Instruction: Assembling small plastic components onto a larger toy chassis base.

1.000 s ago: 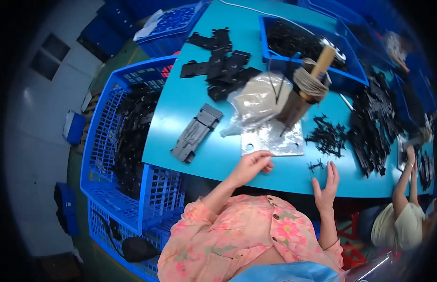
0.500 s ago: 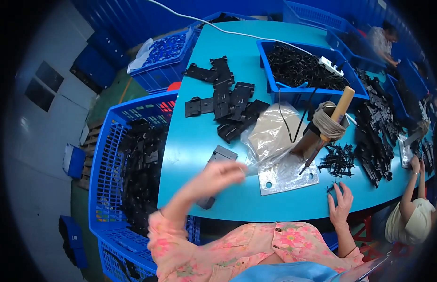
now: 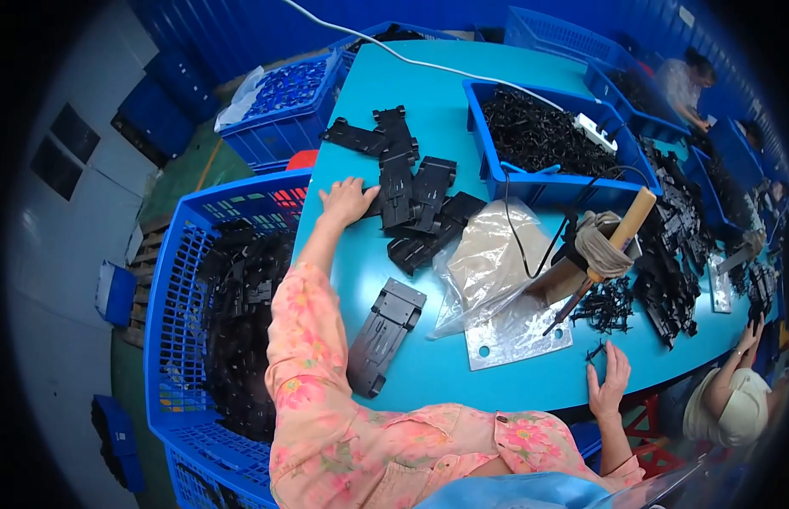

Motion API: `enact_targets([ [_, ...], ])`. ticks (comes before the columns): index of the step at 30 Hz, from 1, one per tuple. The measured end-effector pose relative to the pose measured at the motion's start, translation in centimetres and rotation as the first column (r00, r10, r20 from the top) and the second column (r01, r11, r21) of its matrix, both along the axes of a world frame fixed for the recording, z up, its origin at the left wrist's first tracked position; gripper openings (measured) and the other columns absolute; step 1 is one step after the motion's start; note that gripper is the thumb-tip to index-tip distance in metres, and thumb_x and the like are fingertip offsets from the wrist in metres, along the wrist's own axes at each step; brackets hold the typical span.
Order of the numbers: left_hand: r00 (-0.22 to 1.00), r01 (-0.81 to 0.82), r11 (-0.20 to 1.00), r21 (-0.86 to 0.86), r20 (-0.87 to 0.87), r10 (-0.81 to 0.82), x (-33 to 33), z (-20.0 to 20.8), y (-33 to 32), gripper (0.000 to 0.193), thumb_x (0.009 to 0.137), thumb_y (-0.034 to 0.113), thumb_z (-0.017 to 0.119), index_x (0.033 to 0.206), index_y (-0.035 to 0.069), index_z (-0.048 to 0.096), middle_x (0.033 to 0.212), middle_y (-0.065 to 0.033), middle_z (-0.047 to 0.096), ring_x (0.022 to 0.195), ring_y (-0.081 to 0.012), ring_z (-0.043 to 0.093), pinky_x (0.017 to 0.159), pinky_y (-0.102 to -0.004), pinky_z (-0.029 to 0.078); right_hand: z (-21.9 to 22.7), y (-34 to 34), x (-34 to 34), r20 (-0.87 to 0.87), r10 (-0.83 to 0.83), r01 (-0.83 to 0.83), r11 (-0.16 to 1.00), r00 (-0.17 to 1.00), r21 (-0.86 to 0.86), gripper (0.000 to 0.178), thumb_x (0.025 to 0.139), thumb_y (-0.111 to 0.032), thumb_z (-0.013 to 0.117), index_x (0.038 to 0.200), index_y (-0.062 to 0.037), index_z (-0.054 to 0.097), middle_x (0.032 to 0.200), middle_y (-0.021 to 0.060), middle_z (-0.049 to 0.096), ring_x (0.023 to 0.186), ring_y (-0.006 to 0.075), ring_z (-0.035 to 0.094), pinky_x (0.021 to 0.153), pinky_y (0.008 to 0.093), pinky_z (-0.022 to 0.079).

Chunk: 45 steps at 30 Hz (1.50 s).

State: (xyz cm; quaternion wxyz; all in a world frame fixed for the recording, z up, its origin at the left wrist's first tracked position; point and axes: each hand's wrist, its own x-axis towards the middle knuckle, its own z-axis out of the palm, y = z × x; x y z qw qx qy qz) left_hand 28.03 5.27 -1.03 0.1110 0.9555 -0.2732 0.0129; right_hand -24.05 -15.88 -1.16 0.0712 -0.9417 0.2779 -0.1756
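Observation:
My left hand [image 3: 348,201] reaches to the left edge of the table and lies over a black plastic chassis part [image 3: 374,209], fingers curled around it and hiding most of it. Several similar black chassis parts [image 3: 397,191] overlap just to its right. A single dark chassis part [image 3: 384,335] lies apart, nearer my body. My right hand [image 3: 609,383] rests at the front edge with thumb and fingers apart. A small black plastic piece [image 3: 595,351] sits by its thumb and forefinger tips, beside a heap of like pieces [image 3: 605,305].
A wooden-handled soldering iron [image 3: 634,219] leans in a cloth-wrapped holder over a metal plate [image 3: 509,349] and a clear plastic bag [image 3: 496,246]. Behind stands a blue bin [image 3: 483,140] of black pieces with a power strip [image 3: 595,133]. A blue crate [image 3: 169,339] is left; co-workers sit right.
My left hand has swung from above the lone chassis part, away from my body and leftward, onto the part at the table's left edge. The right hand stays near the small piece.

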Motion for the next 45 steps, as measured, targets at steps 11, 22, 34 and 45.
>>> enact_targets([
  [11,0.936,0.297,0.945,-0.134,-0.152,-0.316,-10.6,1.4,8.5,0.033,0.074,0.022,0.059,0.102,0.004,0.054,0.091,-0.0166,0.052,0.089,-0.0333,0.052,0.077,-0.039,0.042,0.1,-0.3,0.3,-0.004,0.005,-0.005,1.0,1.0,-0.012,0.049,0.078,-0.017,0.055,0.123,-0.0024,0.04,0.115,0.0171,0.046,0.107,0.0328,0.042,0.092,0.0404,0.03],
  [22,0.948,0.319,0.944,-0.089,0.043,-0.316,-1.5,7.8,4.0,0.04,0.076,0.019,0.057,0.112,0.002,0.048,0.092,-0.0198,0.059,0.086,-0.0328,0.057,0.073,-0.0373,0.046,0.5,-0.1,0.1,-0.033,-0.007,0.007,1.0,0.999,-0.025,0.05,0.076,-0.016,0.055,0.122,-0.0017,0.041,0.114,0.0171,0.045,0.106,0.0326,0.042,0.091,0.0398,0.03],
  [34,0.82,0.187,0.81,0.556,0.366,-0.44,8.1,-0.3,-7.8,0.06,0.081,0.011,0.046,0.133,0.032,0.024,0.143,0.0012,0.01,0.129,-0.0346,0.016,0.088,-0.0532,0.037,0.3,0.3,0.4,-0.033,-0.029,0.027,0.999,0.999,-0.039,0.054,0.071,-0.017,0.059,0.12,-0.0023,0.042,0.113,0.015,0.046,0.106,0.0314,0.042,0.091,0.0404,0.03],
  [45,0.606,0.417,0.79,0.449,0.511,-0.61,9.0,-2.4,-8.0,0.036,0.077,0.015,0.048,0.112,0.008,0.05,0.096,-0.0065,0.054,0.069,-0.0266,0.06,0.055,-0.0347,0.051,0.7,0.1,0.5,-0.012,-0.038,0.038,0.999,0.999,-0.032,0.052,0.074,-0.019,0.057,0.121,-0.0018,0.041,0.114,0.0161,0.046,0.105,0.0321,0.042,0.09,0.0397,0.031],
])
